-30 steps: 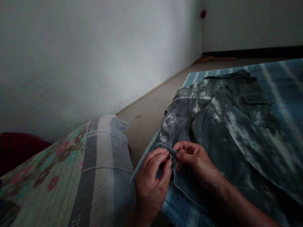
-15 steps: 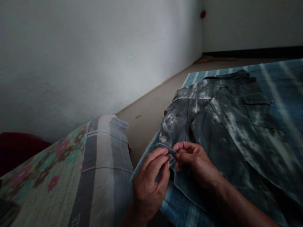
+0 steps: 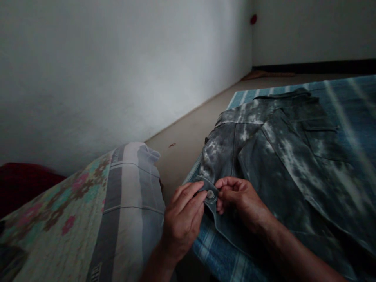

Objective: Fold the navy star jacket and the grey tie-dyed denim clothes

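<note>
A dark grey denim jacket [image 3: 255, 156] with whitish mottled patches lies spread out, its far end showing a collar-like fold. At its near left corner is a cuff [image 3: 207, 184] with a round metal button [image 3: 210, 194] facing up. My left hand [image 3: 185, 217] grips the cuff's left edge, fingertips just left of the button; its thumb is mostly hidden. Just right of the button, my right hand [image 3: 241, 199] pinches the cuff's other edge between thumb and curled fingers. The button shows uncovered between both hands.
Under the jacket is a blue striped cloth [image 3: 346, 98]. To the left stands a bundle with a grey-and-white striped cover [image 3: 126, 227] and a floral cloth [image 3: 67, 211]. Dark red fabric [image 3: 23, 184] lies behind it. A small loop [image 3: 172, 145] rests on the floor by the wall.
My left fingers have shifted slightly left off the button, so it now shows fully. The left thumb has slipped out of sight. My right hand keeps its pinch almost unmoved.
</note>
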`<state>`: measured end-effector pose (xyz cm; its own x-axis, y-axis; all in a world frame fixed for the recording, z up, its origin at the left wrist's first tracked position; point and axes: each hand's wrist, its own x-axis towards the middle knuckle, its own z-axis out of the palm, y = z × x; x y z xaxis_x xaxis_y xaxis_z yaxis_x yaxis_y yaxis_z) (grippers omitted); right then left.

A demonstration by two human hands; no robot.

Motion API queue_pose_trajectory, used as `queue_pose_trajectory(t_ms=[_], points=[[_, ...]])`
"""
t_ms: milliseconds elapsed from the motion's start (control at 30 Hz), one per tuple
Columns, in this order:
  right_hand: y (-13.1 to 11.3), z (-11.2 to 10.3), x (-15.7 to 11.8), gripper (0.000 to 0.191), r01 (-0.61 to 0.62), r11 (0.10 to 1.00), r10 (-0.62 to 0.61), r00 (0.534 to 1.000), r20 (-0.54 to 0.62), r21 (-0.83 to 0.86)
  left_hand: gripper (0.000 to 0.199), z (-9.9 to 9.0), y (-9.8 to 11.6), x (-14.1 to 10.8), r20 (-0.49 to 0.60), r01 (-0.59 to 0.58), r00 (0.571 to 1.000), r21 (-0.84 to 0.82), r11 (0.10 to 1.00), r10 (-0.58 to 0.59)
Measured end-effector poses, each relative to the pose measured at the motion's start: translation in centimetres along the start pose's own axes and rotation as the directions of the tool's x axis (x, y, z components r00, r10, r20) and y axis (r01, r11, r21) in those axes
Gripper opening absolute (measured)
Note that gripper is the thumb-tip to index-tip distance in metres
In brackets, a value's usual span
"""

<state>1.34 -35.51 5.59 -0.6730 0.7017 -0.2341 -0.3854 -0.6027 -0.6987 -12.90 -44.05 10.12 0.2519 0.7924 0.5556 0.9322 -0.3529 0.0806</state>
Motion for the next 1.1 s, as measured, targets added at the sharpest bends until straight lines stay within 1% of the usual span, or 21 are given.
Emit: queue_pose_trajectory(t_ms=[100, 167, 267, 333, 400, 467, 500, 567, 700, 767, 933, 1100], points=[[0.0, 0.0, 0.1, 0.022, 0.010, 1.000, -0.010, 1.000, 0.002, -0.011, 0.018, -0.4, -0.2, 0.4, 0.014, 0.003, 1.000, -0.032, 0.999, -0.002], [0.3, 0.0, 0.1, 0.022, 0.043, 0.998, -0.043, 0.999, -0.002, -0.036, 0.017, -0.6, -0.2, 0.5, 0.007, 0.011, 1.000, -0.034, 0.999, -0.010], [0.8, 0.0, 0.0, 0.026, 0.144, 0.983, -0.151, 0.987, -0.058, -0.115, 0.016, -0.3, 0.0, 0.6, -0.015, 0.021, 1.000, -0.028, 0.999, -0.022], [1.1, 0.1, -0.2, 0.029, 0.231, 0.946, -0.253, 0.965, -0.072, -0.229, 0.016, -0.1, 0.2, 0.6, -0.043, 0.033, 0.999, -0.017, 0.999, -0.034], [1.0, 0.1, -0.6, 0.031, 0.305, 0.876, -0.330, 0.944, -0.005, -0.374, 0.017, 0.2, 0.5, 0.7, -0.070, 0.045, 0.997, -0.002, 0.999, -0.045], [0.9, 0.1, -0.9, 0.030, 0.352, 0.809, -0.355, 0.931, 0.085, -0.471, 0.018, 0.4, 0.7, 0.7, -0.089, 0.055, 0.995, 0.011, 0.998, -0.054], [0.8, 0.1, -1.0, 0.029, 0.361, 0.793, -0.353, 0.929, 0.113, -0.490, 0.019, 0.5, 0.8, 0.7, -0.097, 0.057, 0.994, 0.014, 0.998, -0.056], [0.7, 0.0, -1.1, 0.025, 0.359, 0.794, -0.349, 0.930, 0.116, -0.490, 0.019, 0.6, 1.0, 0.7, -0.115, 0.059, 0.992, 0.014, 0.998, -0.057], [1.0, -0.1, -0.7, 0.017, 0.333, 0.831, -0.352, 0.935, 0.042, -0.446, 0.021, 1.0, 1.2, 0.5, -0.140, 0.033, 0.990, -0.005, 0.999, -0.034], [1.1, -0.1, -0.5, 0.013, 0.330, 0.854, -0.345, 0.938, 0.036, -0.403, 0.023, 1.2, 1.3, 0.3, -0.143, 0.015, 0.990, -0.006, 1.000, -0.015], [0.9, 0.2, -0.5, 0.014, 0.313, 0.899, -0.319, 0.947, 0.033, -0.306, 0.023, 1.5, 1.5, 0.2, -0.169, 0.014, 0.986, 0.010, 1.000, -0.012], [0.5, 0.3, -0.7, 0.017, 0.271, 0.925, -0.275, 0.961, 0.022, -0.265, 0.024, 1.3, 1.8, 0.2, -0.174, 0.016, 0.985, 0.027, 0.999, -0.011]])
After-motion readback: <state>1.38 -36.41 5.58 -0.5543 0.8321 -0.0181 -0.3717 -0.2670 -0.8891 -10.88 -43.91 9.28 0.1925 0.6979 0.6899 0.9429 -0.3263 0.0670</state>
